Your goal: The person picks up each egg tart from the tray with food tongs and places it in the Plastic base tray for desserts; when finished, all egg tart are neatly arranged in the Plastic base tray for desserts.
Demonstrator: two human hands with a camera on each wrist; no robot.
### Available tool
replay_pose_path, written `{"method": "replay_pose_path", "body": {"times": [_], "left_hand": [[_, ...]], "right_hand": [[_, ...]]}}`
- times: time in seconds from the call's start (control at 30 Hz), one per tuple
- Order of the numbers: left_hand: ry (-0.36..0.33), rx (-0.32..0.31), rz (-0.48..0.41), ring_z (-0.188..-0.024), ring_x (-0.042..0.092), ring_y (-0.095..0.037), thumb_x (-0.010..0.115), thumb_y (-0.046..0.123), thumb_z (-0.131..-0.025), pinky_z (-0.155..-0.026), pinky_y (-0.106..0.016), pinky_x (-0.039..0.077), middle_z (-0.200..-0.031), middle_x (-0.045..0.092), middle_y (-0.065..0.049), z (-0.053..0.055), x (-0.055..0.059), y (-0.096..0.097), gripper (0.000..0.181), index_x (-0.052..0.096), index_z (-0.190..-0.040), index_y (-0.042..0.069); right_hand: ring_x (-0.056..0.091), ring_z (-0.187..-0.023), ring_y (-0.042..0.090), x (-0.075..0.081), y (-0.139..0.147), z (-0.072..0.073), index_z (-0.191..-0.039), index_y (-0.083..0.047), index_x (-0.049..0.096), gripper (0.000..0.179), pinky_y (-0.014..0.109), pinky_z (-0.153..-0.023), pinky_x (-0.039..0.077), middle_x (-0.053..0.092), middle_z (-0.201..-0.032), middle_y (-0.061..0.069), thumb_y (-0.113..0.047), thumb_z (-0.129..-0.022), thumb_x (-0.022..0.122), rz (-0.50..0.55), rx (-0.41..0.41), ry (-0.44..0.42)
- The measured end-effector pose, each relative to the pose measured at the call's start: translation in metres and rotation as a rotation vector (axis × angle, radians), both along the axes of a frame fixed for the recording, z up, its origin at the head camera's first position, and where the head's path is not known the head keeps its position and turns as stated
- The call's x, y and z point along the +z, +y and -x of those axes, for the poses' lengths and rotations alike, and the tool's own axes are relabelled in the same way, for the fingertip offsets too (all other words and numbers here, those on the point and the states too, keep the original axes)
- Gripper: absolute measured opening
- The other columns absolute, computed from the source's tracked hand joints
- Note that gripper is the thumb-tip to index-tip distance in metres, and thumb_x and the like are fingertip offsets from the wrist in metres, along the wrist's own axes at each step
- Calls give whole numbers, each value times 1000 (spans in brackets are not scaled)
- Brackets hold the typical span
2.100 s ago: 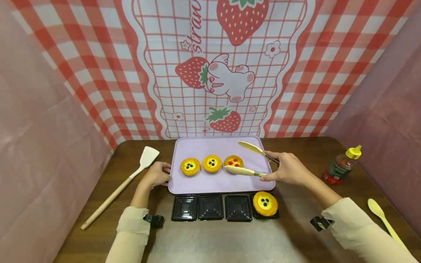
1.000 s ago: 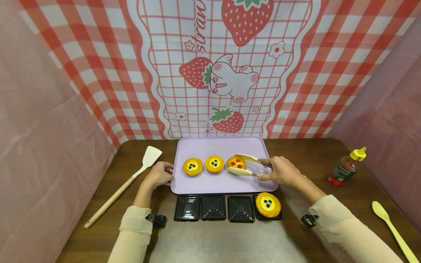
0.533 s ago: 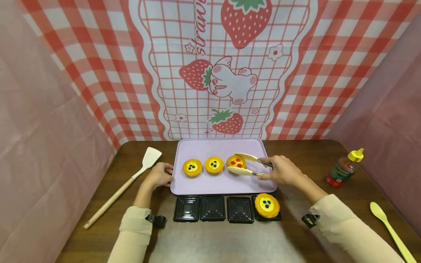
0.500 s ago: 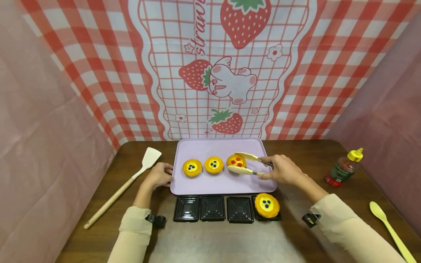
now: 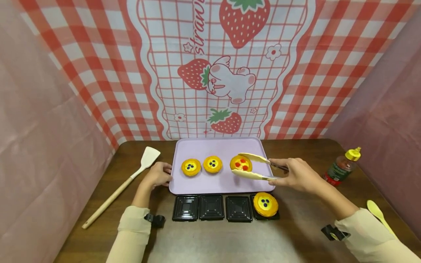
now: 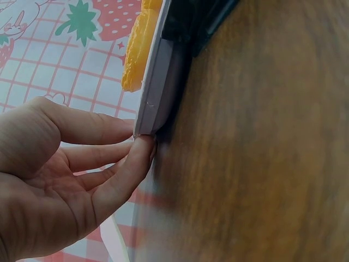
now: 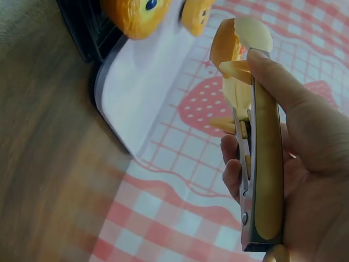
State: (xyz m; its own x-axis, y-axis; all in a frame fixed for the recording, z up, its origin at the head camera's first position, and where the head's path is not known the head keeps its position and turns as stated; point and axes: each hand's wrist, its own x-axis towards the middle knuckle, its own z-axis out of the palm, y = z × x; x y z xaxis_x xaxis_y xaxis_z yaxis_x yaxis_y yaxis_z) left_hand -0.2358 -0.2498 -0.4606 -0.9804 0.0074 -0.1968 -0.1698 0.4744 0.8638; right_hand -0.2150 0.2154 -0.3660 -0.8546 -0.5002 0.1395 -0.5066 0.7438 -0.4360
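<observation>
My right hand [image 5: 300, 175] grips a pair of tongs [image 5: 251, 175] with pale yellow tips. Between those tips is a round tart [image 5: 243, 159] with red fruit pieces, held up over the lilac tray [image 5: 210, 185]; the right wrist view shows this tart [image 7: 222, 45] well off the tray. At the tray's left end, my left hand [image 5: 159, 174] pinches the rim, thumb on top and fingertips at the underside in the left wrist view. Two tarts with blue berries, one at left [image 5: 191, 167] and one in the middle [image 5: 212, 164], lie on the tray.
Several black square trays [image 5: 185, 208] line the tray's front edge; the rightmost bears a blueberry tart [image 5: 265, 210]. A white spatula [image 5: 113, 196] with a wooden handle lies left. At right stand a yellow-capped bottle [image 5: 340, 167] and, nearer, a pale yellow spoon [image 5: 378, 212].
The tongs first came round the red-topped tart, which lay on the tray. Now that tart is raised and shifted to the right with my right hand. My left hand stays at the rim.
</observation>
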Motion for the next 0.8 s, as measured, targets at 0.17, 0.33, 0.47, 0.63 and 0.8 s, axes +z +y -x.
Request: {"method": "replay_pose_path", "body": {"times": [0.17,0.33,0.47,0.63,0.8], "left_hand": [[4,-4,-1,-74,62,-26,64,-15,-74,-59,-38,63,-102,57,-26,0,-1,-2,48,53,-121,-18],[-2,0,1,-73,62,-26,64,-15,-74,-58,-38,63,-100,57,-25,-1,-2,-2,48,54,-120,-18],[5,4,18,-73,62,-26,64,-16,-73,-57,-37,63,-100,58,-26,-1,-2,-1,48,54,-120,-18],[16,5,34,-73,62,-26,63,-16,-71,-57,-36,63,-101,58,-27,0,0,2,48,55,-119,-18],[9,8,37,-75,62,-26,63,-17,-71,-57,-36,63,-102,58,-27,0,0,2,48,55,-119,-18]], "right_hand": [[67,-99,23,3,2,-19,-131,-3,64,72,40,-74,61,70,-117,12,-42,-75,86,-5,59,73],[65,-96,17,5,2,-36,-128,-7,67,68,37,-73,58,71,-115,5,-36,-71,89,-32,104,160],[62,-93,11,4,4,-47,-125,-8,69,65,33,-71,56,72,-113,0,-35,-69,90,-41,140,196],[64,-95,13,-1,9,-57,-121,-6,70,63,34,-72,58,72,-112,1,-34,-69,90,-45,177,192],[63,-93,11,-8,12,-60,-122,-4,70,64,29,-69,58,72,-113,3,-40,-71,88,-38,180,135]]}}
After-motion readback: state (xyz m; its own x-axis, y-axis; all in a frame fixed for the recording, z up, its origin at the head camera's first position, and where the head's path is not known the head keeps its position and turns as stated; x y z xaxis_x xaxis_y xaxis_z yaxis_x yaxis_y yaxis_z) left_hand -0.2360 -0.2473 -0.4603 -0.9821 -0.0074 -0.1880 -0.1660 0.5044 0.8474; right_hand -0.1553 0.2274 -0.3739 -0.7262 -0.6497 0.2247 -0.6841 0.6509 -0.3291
